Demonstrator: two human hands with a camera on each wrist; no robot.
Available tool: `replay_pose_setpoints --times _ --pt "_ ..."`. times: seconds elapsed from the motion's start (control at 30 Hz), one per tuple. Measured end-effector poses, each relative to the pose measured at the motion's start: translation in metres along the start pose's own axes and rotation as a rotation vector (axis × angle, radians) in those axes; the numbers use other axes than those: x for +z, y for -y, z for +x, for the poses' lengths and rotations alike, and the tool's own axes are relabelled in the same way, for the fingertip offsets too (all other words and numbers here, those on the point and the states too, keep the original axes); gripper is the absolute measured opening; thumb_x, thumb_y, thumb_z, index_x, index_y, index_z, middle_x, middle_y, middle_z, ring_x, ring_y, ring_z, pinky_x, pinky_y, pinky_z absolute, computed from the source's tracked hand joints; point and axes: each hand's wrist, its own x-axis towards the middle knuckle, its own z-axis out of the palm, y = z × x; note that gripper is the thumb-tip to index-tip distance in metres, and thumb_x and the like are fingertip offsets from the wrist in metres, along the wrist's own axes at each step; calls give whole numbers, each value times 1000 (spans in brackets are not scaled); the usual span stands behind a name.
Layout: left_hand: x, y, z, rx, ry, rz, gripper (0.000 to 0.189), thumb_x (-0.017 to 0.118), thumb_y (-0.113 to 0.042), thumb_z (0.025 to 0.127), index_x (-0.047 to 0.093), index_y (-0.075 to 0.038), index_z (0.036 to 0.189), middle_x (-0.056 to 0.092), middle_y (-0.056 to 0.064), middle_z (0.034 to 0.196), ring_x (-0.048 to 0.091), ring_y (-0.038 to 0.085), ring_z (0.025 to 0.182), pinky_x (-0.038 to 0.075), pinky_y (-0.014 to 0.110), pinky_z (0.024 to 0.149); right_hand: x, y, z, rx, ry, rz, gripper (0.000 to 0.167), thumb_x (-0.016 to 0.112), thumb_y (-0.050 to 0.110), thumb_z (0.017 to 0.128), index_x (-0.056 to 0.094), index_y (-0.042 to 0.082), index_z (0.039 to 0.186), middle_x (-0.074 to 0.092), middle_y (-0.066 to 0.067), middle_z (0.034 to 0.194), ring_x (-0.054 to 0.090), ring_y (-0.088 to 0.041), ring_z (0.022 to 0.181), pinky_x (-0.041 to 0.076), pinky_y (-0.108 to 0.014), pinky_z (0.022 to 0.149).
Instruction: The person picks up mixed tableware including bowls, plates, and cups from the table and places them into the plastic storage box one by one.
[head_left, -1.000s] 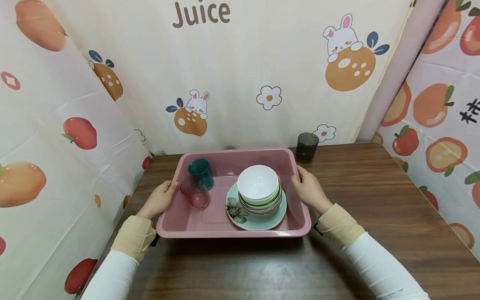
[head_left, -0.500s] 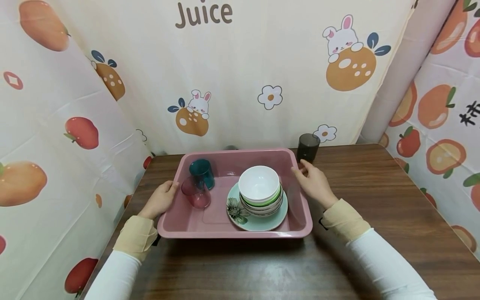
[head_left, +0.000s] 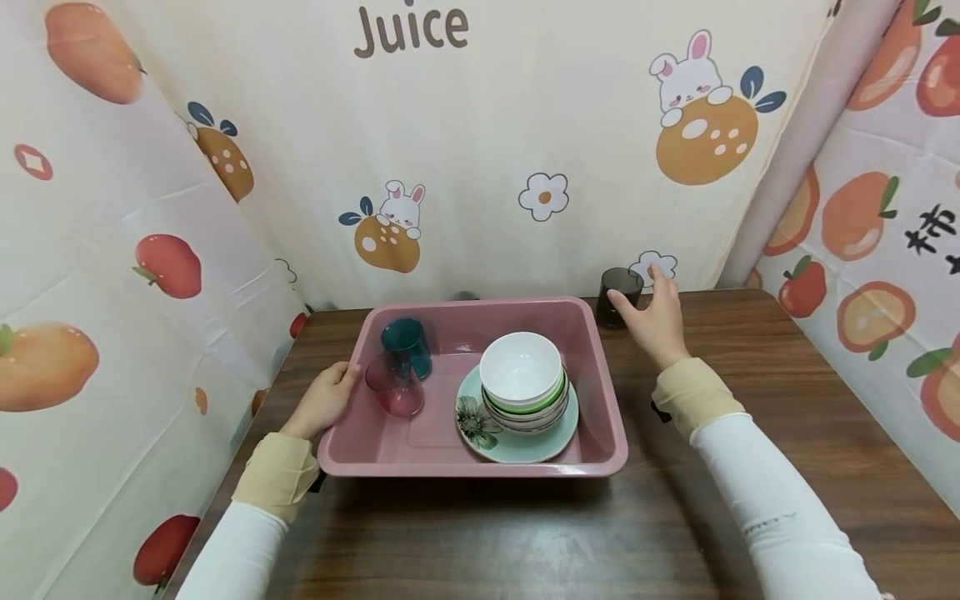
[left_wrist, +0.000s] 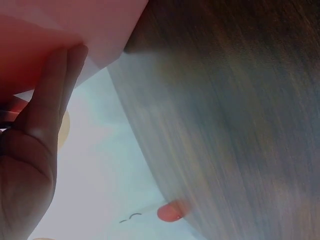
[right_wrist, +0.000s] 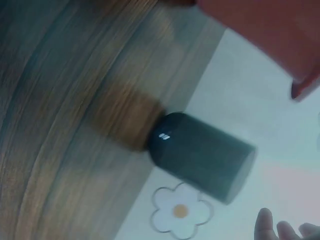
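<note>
A pink plastic basin point(head_left: 472, 470) sits on the wooden table. At its left rim my left hand point(head_left: 324, 402) grips the edge; the left wrist view shows straight fingers point(left_wrist: 52, 82) against the outer wall. My right hand point(head_left: 658, 323) is beside a dark, see-through cup point(head_left: 609, 315), thumb and fingers spread apart. In the right wrist view the cup point(right_wrist: 200, 152) stands apart from the visible fingertips point(right_wrist: 265, 222). Inside the basin are a teal cup point(head_left: 408, 346), a clear pink cup point(head_left: 397, 398) and a flowered plate point(head_left: 477, 429) bearing stacked bowls, a white bowl point(head_left: 521, 367) on top.
A printed curtain point(head_left: 480, 125) hangs behind the table's back edge, close to the dark cup. Printed cloths point(head_left: 112, 333) also hang on both sides. Bare wooden table point(head_left: 765, 400) extends right of the basin and in front of it.
My right hand has let go of the basin's right rim and moved right and back to the dark cup, its fingers spreading. The left hand has stayed at the left rim.
</note>
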Motion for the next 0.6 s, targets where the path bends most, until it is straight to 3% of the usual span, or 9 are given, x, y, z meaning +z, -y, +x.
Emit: replay_pose_setpoints --times 0.23,0.4,0.6 --pt "1 0 -1 -2 -4 -3 48 33 -35 107 53 5 122 59 13 90 56 18 77 46 30 69 6 -15 19 81 2 12 94 71 45 87 18 4 153 14 -20 159 24 -40 144 24 -55 116" --pt "2 1 1 5 -5 -19 50 32 -37 107 53 5 124 60 14 91 57 17 76 46 30 69 13 -23 27 125 37 -14 103 70 42 88 4 2 156 4 -22 161 14 -42 148 21 -56 118" --pt "2 1 1 0 -9 -33 51 32 -38 107 53 5 125 61 15 92 57 16 76 47 30 69 21 -24 38 168 106 -63 100 64 37 93 -4 -1 155 -4 -26 162 10 -45 149 18 -55 119"
